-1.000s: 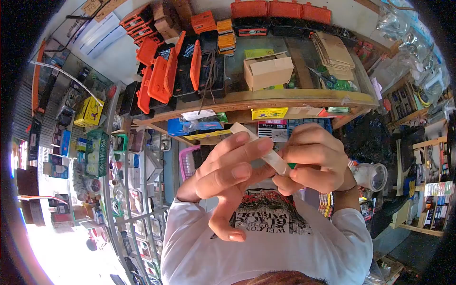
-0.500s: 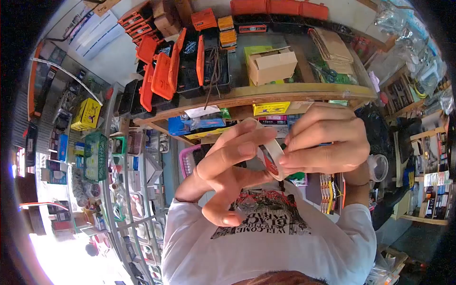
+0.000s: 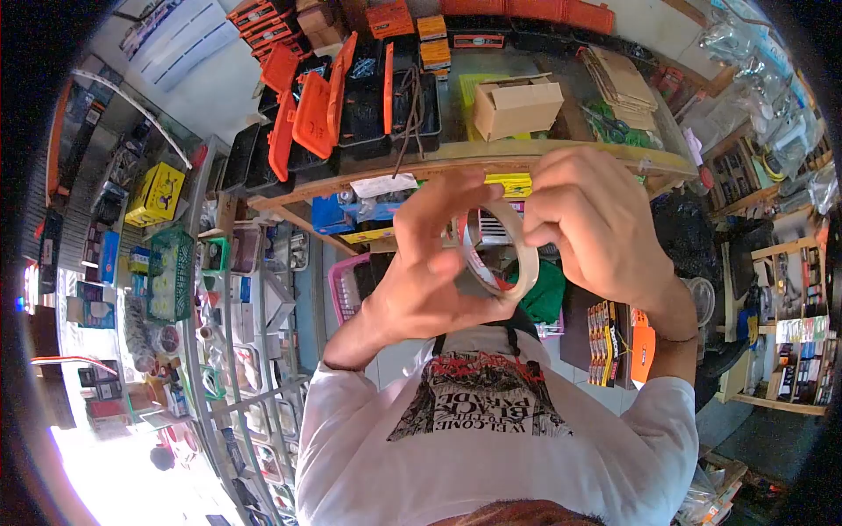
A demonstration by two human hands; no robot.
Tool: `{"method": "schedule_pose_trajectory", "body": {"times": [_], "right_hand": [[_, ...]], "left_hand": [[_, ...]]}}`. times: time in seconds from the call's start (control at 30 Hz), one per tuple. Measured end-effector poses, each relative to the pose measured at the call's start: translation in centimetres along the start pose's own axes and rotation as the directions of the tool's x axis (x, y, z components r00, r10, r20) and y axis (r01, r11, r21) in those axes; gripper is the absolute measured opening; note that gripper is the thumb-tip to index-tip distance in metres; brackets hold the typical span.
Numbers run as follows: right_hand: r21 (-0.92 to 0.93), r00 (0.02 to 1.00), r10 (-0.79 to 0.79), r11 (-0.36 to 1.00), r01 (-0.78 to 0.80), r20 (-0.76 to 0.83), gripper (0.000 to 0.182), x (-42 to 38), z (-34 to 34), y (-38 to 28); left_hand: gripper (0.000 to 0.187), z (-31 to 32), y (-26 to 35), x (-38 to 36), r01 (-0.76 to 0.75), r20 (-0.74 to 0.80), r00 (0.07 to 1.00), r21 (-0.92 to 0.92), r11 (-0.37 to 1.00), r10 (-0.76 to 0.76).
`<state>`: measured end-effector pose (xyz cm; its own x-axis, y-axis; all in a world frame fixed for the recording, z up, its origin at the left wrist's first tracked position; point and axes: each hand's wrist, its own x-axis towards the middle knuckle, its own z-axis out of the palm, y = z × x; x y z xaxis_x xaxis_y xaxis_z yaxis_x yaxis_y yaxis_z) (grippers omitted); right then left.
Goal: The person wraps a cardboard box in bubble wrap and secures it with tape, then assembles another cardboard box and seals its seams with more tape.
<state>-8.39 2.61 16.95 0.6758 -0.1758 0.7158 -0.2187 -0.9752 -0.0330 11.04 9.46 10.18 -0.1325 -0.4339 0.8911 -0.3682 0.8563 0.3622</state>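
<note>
In the middle of the frame my left hand (image 3: 412,285) grips a tape roll (image 3: 529,263), its thumb stretched along beneath the lower edge and its fingers arched over toward the top, one of them curled in lower down, so the hand makes a wide C around the near side. The roll is tilted on edge between my two hands, and I can see through its ring. My right hand (image 3: 601,228) comes in from the right of centre, its back facing up, fingers bent and bunched with the tips at the roll's right-hand rim; I cannot tell whether they pinch the tape or only rest against it. Both elbows are bent, the forearms rising inward from the lower left and lower right, with a thin dark band on my right wrist. Behind the hands, my white printed shirt (image 3: 509,447) fills the bottom centre. Past the roll, just right of centre, lies something green (image 3: 545,294), and a pink basket (image 3: 338,289) sits left of centre. Farther off, the wooden-edged counter (image 3: 338,185) crosses the upper frame, bearing a cardboard box (image 3: 517,110) at upper centre and orange-lidded cases (image 3: 316,114) at upper left.
</note>
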Motion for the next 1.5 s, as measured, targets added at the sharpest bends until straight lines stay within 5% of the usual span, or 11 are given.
{"method": "schedule_pose_trajectory", "body": {"times": [0.17,0.4,0.57,0.73,0.87,0.97,1.07,1.17,1.33,1.5], "right_hand": [[0.038,0.992,0.091,0.995,-0.094,0.084,0.029,0.7,-0.8,-0.3],[-0.172,0.996,0.073,0.983,-0.062,0.054,0.027,1.0,-0.7,-0.5],[-0.222,1.0,-0.017,0.975,0.02,0.014,0.021,-0.4,-1.5,-0.2],[-0.223,0.995,-0.07,0.971,0.084,0.069,0.047,-3.6,-1.9,-0.6],[-0.149,1.0,-0.014,0.989,0.018,0.027,0.039,-6.3,-2.4,-0.3],[0.043,0.999,0.009,0.999,-0.007,-0.053,0.047,-7.8,-2.6,1.3],[0.258,0.939,0.342,0.911,-0.323,-0.034,0.048,-8.2,-1.5,2.9],[0.33,0.936,0.352,0.883,-0.334,0.006,0.048,-8.4,-0.5,4.0],[0.187,0.957,0.288,0.942,-0.278,-0.028,0.03,-10.1,0.1,6.1],[-0.036,0.968,0.247,0.969,-0.246,0.036,0.033,-11.8,-1.5,9.9]], "left_hand": [[0.128,-0.8,-0.1,-0.2,0.093,0.135,0.986,0.029,0.995,-0.096],[0.127,-0.3,-0.8,-0.7,0.303,0.128,0.94,0.112,0.946,-0.316],[0.124,0.9,-2.5,-1.3,0.28,0.044,0.959,0.021,0.96,-0.281],[0.121,2.8,-4.4,-1.7,0.177,-0.113,0.977,-0.025,0.984,-0.178],[0.122,4.2,-5.4,-0.9,0.095,-0.21,0.975,0.087,0.992,-0.075],[0.126,5.3,-5.7,-0.4,0.109,-0.221,0.97,0.033,0.993,-0.099],[0.13,7.2,-6.7,0.0,0.005,-0.233,0.971,-0.181,0.983,-0.047],[0.132,9.9,-7.7,0.0,-0.061,-0.284,0.958,-0.308,0.949,-0.03],[0.131,12.9,-9.1,0.4,-0.068,-0.24,0.969,-0.472,0.879,-0.054],[0.124,13.1,-10.1,0.1,0.07,-0.161,0.973,-0.483,0.873,-0.167]]}}
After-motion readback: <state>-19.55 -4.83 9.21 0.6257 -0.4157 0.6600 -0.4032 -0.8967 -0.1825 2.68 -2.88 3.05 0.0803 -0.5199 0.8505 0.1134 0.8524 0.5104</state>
